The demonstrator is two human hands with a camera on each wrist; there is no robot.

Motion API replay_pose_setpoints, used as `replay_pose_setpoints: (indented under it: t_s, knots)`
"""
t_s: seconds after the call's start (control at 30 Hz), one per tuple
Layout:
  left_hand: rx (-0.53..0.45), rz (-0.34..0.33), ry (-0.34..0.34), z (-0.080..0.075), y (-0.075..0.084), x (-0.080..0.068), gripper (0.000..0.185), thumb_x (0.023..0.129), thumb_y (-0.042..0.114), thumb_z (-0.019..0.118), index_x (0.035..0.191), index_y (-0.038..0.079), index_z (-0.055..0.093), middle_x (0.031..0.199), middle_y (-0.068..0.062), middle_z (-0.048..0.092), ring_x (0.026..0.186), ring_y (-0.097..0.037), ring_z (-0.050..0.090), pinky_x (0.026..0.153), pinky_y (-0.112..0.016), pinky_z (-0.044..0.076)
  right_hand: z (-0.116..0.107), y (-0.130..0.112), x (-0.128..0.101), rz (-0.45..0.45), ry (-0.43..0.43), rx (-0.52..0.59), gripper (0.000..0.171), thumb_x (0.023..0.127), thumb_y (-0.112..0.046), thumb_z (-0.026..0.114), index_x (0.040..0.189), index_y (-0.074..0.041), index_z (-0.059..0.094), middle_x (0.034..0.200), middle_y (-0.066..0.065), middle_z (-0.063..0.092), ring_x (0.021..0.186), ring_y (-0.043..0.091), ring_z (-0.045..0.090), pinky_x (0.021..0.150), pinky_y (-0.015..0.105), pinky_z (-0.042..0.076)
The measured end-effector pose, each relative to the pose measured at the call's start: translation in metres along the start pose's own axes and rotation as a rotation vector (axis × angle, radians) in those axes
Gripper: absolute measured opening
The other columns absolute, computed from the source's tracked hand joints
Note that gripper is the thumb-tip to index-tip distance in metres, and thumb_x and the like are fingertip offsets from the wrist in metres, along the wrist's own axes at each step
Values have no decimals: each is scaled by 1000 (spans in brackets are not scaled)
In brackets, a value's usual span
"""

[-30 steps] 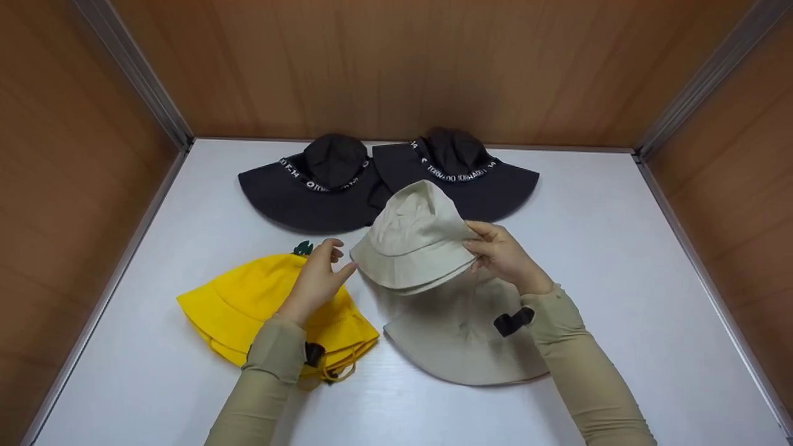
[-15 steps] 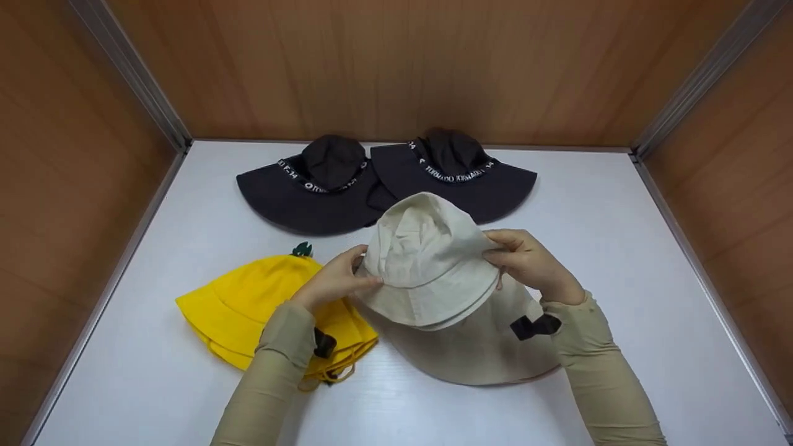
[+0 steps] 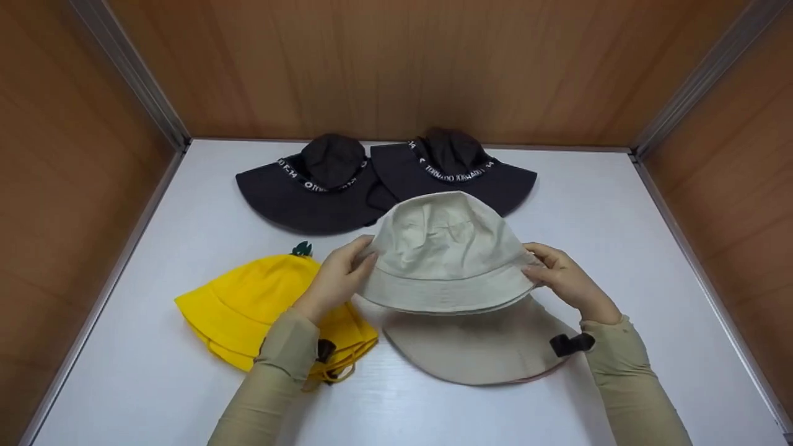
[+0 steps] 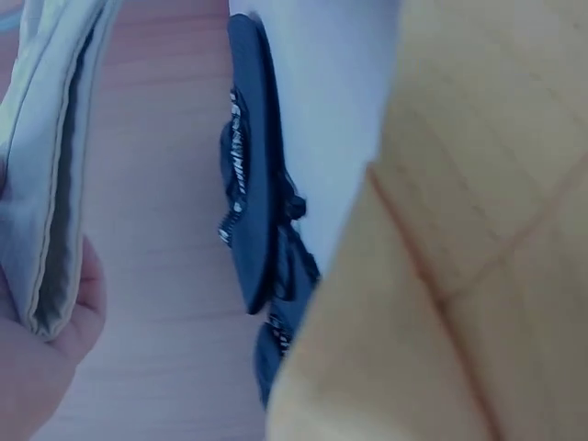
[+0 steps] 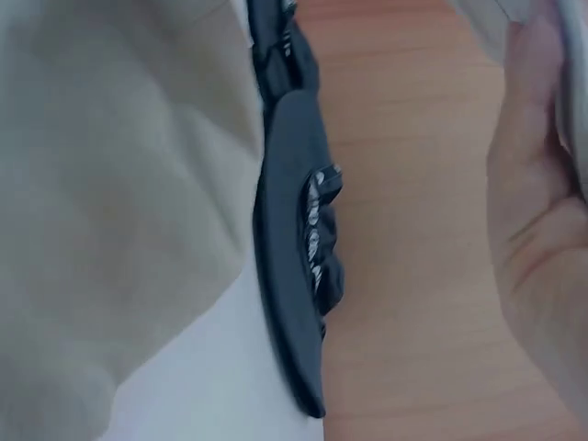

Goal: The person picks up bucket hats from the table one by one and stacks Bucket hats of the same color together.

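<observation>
A pale cream bucket hat [image 3: 449, 248] is held up between both hands, crown upward and brim flattened into two layers. My left hand [image 3: 337, 275] pinches its left brim end, thumb in front and fingers behind; the left wrist view shows the folded brim edge [image 4: 57, 211] between thumb and fingers. My right hand [image 3: 570, 279] pinches the opposite brim end. Below it on the table lies a beige wide-brimmed hat [image 3: 477, 347], its upper part hidden by the cream one. Left of it, partly behind my left forearm, lies a yellow bucket hat [image 3: 248, 291] with a green leaf on top.
Along the back of the white table [image 3: 619, 248] lie two dark hats, the left one [image 3: 310, 204] and the right one [image 3: 502, 186], with white lettering on their bands. Wooden panels [image 3: 396, 68] wall in the table at the back and both sides.
My left hand has come from over the yellow hat to grip the cream hat's left brim. My right hand has moved right, and the cream hat now faces front, spread wider.
</observation>
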State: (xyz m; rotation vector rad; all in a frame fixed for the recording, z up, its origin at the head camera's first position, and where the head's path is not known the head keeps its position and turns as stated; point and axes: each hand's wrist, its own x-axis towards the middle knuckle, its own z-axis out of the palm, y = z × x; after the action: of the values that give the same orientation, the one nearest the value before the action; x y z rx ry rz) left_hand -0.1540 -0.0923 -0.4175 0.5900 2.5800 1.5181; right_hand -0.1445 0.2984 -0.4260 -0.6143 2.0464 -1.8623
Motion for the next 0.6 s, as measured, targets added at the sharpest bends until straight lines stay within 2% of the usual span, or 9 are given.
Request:
replay_pose_setpoints:
  t_s: [0.07,0.17,0.23,0.33,0.4,0.47,0.53,0.6]
  knots:
    - [115,145,41,2,7,-1,28,97,14,52,124,10,60,120,-6,64,109,-23,58,97,-40,44,-1,2,-4,21,21,-83,32,95,-8,53,127,-10,55,109,-8,63,93,7,62,76,22,52]
    - [282,412,122,6,18,-2,21,93,5,57,112,8,66,100,-5,69,90,-21,61,84,-36,46,0,4,-5,60,85,-177,39,92,-7,57,130,0,50,117,-8,59,106,5,57,90,24,48]
    - [361,578,168,9,26,-1,20,89,0,60,105,8,68,88,-3,68,82,-19,62,77,-34,45,1,5,-4,65,124,-215,45,90,-4,60,132,5,45,122,-5,55,112,3,53,99,30,43]
    - [429,745,214,12,37,-1,20,85,-4,62,99,9,69,79,-1,63,74,-17,60,72,-31,44,3,6,-2,53,149,-279,55,87,-1,64,136,4,41,127,-3,50,118,-2,45,110,43,31]
    - [445,807,227,14,44,-3,21,84,-4,63,98,10,69,78,-1,62,72,-17,58,70,-31,44,5,7,-2,52,133,-314,60,84,-2,67,138,3,40,130,-7,48,119,-5,43,110,43,29]
    - [443,832,227,15,49,-5,21,84,-4,62,98,11,68,79,-1,62,72,-17,57,69,-30,44,6,8,-2,47,104,-348,57,83,-2,69,134,4,44,125,-14,52,115,-6,46,107,35,34]
    - [424,822,217,15,53,-7,20,85,-4,62,99,10,68,79,-2,62,72,-17,58,69,-30,45,7,8,-3,54,74,-350,46,85,-2,67,127,8,50,117,-20,57,109,-5,52,99,24,40]
    - [384,763,202,15,55,-8,20,86,-3,62,101,8,68,82,-2,65,75,-18,60,71,-31,46,7,6,-4,67,58,-353,35,87,-2,63,119,11,55,107,-23,61,100,-4,57,88,17,45]
